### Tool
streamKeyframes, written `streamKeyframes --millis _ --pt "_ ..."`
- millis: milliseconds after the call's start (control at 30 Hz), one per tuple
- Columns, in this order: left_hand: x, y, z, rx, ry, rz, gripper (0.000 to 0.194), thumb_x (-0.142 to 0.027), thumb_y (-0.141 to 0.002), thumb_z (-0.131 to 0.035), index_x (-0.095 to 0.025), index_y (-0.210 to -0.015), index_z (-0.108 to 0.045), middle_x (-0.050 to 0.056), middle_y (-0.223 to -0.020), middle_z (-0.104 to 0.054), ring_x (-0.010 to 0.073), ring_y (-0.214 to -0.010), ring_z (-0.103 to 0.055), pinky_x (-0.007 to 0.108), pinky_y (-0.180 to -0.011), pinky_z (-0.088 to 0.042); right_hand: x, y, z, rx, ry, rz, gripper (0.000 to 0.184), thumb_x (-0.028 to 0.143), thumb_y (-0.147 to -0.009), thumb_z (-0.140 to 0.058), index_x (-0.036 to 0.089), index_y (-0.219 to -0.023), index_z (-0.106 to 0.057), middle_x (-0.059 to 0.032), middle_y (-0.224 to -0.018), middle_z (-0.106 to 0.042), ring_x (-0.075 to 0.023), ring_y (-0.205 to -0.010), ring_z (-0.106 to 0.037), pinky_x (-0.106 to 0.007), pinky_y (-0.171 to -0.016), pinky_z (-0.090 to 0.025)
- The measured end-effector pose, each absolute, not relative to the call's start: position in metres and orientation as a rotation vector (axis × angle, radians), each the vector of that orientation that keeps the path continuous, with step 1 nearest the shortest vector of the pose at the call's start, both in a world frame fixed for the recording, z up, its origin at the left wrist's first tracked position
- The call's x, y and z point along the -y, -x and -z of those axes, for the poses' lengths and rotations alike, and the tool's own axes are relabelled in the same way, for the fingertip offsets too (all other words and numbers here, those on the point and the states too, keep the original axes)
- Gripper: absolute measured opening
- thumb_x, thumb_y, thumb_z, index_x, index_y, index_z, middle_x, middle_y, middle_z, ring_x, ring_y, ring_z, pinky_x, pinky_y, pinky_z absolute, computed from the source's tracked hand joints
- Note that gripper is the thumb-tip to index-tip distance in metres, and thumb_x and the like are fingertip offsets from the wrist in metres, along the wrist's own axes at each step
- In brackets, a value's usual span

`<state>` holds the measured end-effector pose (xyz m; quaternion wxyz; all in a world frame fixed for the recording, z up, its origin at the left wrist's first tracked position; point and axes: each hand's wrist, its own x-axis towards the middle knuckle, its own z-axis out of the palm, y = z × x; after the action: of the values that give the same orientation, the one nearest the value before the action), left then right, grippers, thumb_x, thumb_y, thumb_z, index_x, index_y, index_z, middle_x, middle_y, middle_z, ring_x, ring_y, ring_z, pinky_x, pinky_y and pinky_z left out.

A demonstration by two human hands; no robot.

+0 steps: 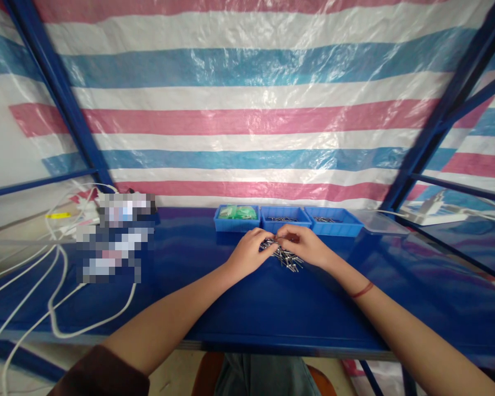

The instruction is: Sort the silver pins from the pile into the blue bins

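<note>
A loose pile of thin, shiny metal pop rivets (pixel 289 260) lies on the blue table (pixel 247 308). My left hand (pixel 251 248) curves over the pile's left side, with rivets between thumb and bent fingers. Against its fingertips, my right hand (pixel 303 243) pinches thumb and forefinger together at the pile's top edge. A small rivet seems to be in that pinch, though the fingers largely cover it. Just behind the hands are two blue bins, the middle bin (pixel 286 224) and the right bin (pixel 336 228), both with similar metal pieces inside.
The left blue bin (pixel 236 225) holds green-and-clear plastic packets (pixel 238 212). A clear plastic lid (pixel 381 223) lies right of the bins. White cables (pixel 60 291) loop across the table's left side near a blurred-out patch. A power strip (pixel 433 212) stands far right, beside blue frame posts (pixel 437 126).
</note>
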<state>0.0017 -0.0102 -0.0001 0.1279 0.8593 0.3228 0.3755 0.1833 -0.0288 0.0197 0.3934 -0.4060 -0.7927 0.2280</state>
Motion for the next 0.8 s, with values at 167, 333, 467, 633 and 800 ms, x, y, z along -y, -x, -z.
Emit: streamKeyframes --millis 167,333,467,633,800 --pt "0.011 -0.003 -0.002 -0.903 -2.271 -1.122 0.02 -0.03 -0.082 -0.053 -0.018 -0.095 -0.064 0.004 -0.088 -0.068 0.017 -0.081 -0.062 0.029 -0.076 -0.047 0.03 -0.176 -0.02 1.884 1.027 -0.636 0.026 0.041 -0.077 -0.057 0.016 -0.076 -0.063 -0.0044 -0.077 -0.064 -0.0148 -0.069 -0.057 -0.029 -0.065 -0.047" --pt "0.012 -0.004 -0.002 -0.825 -2.111 -1.123 0.023 -0.031 -0.083 -0.053 -0.017 -0.096 -0.065 0.005 -0.094 -0.07 0.0182 -0.088 -0.064 0.03 -0.082 -0.048 0.03 -0.174 -0.019 1.799 1.05 -0.69 0.029 0.045 -0.073 -0.062 0.016 -0.075 -0.065 -0.0047 -0.076 -0.065 -0.0148 -0.066 -0.057 -0.03 -0.064 -0.048" --pt "0.01 -0.005 -0.001 -0.778 -2.077 -1.107 0.024 -0.031 -0.083 -0.052 -0.016 -0.098 -0.065 0.006 -0.098 -0.069 0.0184 -0.091 -0.063 0.032 -0.085 -0.047 0.031 -0.173 -0.02 1.773 1.069 -0.687 0.03 0.046 -0.071 -0.063 0.016 -0.074 -0.065 -0.0044 -0.074 -0.066 -0.0145 -0.063 -0.057 -0.029 -0.061 -0.048" --pt "0.009 -0.005 -0.001 -0.756 -2.048 -1.077 0.026 -0.03 -0.084 -0.051 -0.016 -0.101 -0.064 0.006 -0.102 -0.068 0.0193 -0.094 -0.062 0.034 -0.086 -0.046 0.034 -0.171 -0.023 1.743 1.066 -0.712 0.03 0.046 -0.07 -0.063 0.016 -0.075 -0.063 -0.0043 -0.074 -0.065 -0.0141 -0.065 -0.057 -0.029 -0.061 -0.049" --pt "0.009 -0.005 -0.002 -0.735 -2.045 -1.07 0.025 -0.03 -0.084 -0.051 -0.017 -0.102 -0.063 0.006 -0.102 -0.068 0.0196 -0.095 -0.062 0.033 -0.085 -0.046 0.035 -0.169 -0.024 1.707 1.035 -0.757 0.029 0.045 -0.069 -0.064 0.016 -0.072 -0.062 -0.0028 -0.073 -0.062 -0.0131 -0.066 -0.056 -0.028 -0.062 -0.048"
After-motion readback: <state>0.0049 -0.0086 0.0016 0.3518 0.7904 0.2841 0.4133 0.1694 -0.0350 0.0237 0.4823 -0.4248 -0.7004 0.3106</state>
